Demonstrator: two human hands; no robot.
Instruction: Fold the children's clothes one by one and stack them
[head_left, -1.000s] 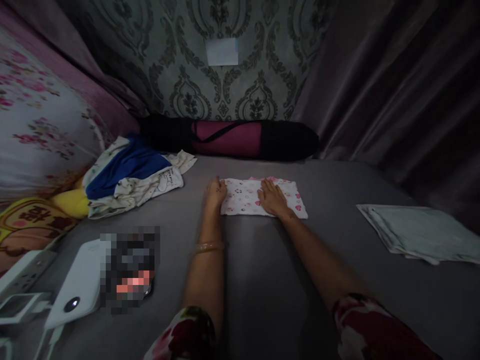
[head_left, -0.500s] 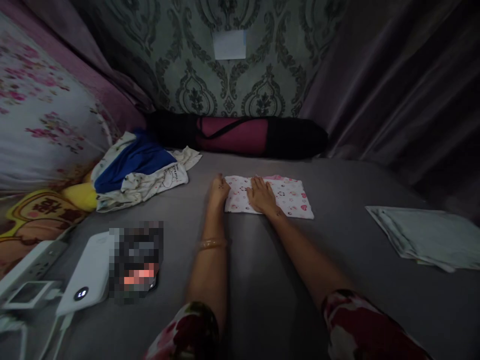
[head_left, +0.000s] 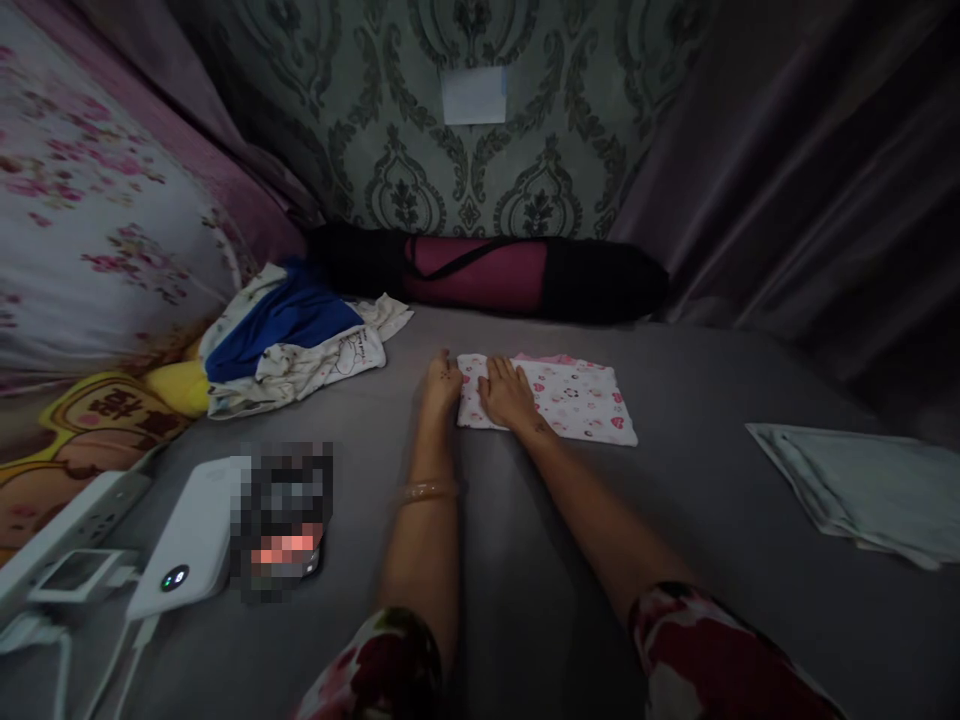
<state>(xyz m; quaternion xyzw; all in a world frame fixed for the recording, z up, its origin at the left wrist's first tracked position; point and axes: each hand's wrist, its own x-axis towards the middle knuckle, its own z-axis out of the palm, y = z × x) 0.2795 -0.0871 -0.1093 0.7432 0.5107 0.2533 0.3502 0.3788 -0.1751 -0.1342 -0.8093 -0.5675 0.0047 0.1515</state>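
A folded white cloth (head_left: pixel 577 400) with pink hearts and small printed figures lies flat on the grey sheet, a bit of pink fabric showing at its back edge. My left hand (head_left: pixel 444 385) is closed at the cloth's left edge, its fingertips mostly hidden. Flat on the left part of the cloth rests my right hand (head_left: pixel 510 395), fingers stretched forward and pressing on the fabric.
Crumpled blue and white clothes (head_left: pixel 300 325), a yellow cushion (head_left: pixel 82 430), a white power bank (head_left: pixel 187 540), a power strip (head_left: pixel 97 510) and a blurred-out object (head_left: pixel 283 520) are left. Behind lies a black and pink bag (head_left: pixel 480 272). Folded pale fabric (head_left: pixel 862 485) is right.
My right hand has slid left over the cloth, closer to my left hand. My left hand stays at the cloth's left edge. The whole view has shifted slightly.
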